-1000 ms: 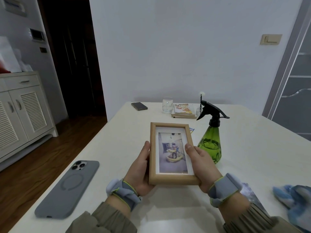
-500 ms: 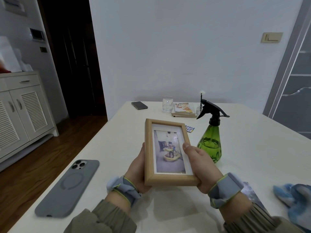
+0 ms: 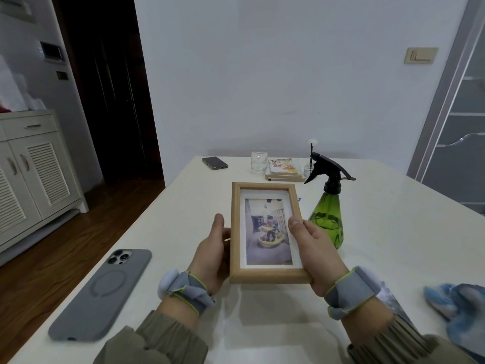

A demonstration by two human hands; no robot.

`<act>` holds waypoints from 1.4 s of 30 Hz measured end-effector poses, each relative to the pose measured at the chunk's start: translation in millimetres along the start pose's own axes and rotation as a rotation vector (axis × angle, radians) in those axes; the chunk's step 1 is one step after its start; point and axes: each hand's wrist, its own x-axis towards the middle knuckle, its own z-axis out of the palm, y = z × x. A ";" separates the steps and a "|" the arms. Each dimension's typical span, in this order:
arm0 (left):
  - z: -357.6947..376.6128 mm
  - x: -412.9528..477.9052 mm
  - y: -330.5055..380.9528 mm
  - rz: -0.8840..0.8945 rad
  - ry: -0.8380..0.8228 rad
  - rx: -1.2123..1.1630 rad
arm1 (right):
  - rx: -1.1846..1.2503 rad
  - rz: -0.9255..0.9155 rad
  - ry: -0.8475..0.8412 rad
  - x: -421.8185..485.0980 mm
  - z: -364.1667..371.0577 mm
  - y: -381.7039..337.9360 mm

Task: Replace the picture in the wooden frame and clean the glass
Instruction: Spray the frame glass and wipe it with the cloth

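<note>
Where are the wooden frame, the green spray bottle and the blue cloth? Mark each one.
light wooden picture frame point(image 3: 265, 276), head view, on its bottom rail.
green plastic spray bottle point(image 3: 328, 210), head view, on its green body.
blue and white cloth point(image 3: 462, 300), head view, on its crumpled middle.

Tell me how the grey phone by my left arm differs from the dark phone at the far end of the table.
The grey phone is light grey, the dark phone nearly black. The grey phone shows camera lenses and a ring on its case; the dark phone a plain surface. The grey phone lies at the near left edge, the dark phone far off near the glass. Both lie flat on the table.
</note>
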 end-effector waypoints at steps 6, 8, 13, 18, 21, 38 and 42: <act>-0.1 -4.7 2.7 -0.030 -0.023 -0.008 | -0.017 -0.026 0.010 1.5 -0.1 2.9; -0.3 -3.6 2.5 -0.030 -0.024 -0.018 | 0.000 -0.019 0.009 2.8 -0.6 4.0; 1.0 -1.6 1.0 -0.010 -0.082 -0.008 | 0.014 -0.018 -0.013 3.1 -2.2 3.9; 3.7 -4.3 0.3 0.038 -0.186 -0.027 | 0.000 -0.094 -0.065 3.6 -1.4 5.0; 3.7 -3.1 -0.6 0.074 -0.233 -0.039 | -0.006 -0.144 -0.089 4.6 0.9 7.0; -3.7 19.3 -4.9 0.212 -0.128 0.000 | 0.142 0.008 -0.244 25.8 -0.1 23.3; -5.3 23.8 -8.5 0.209 -0.141 0.004 | 0.186 0.029 -0.283 27.4 -1.3 26.0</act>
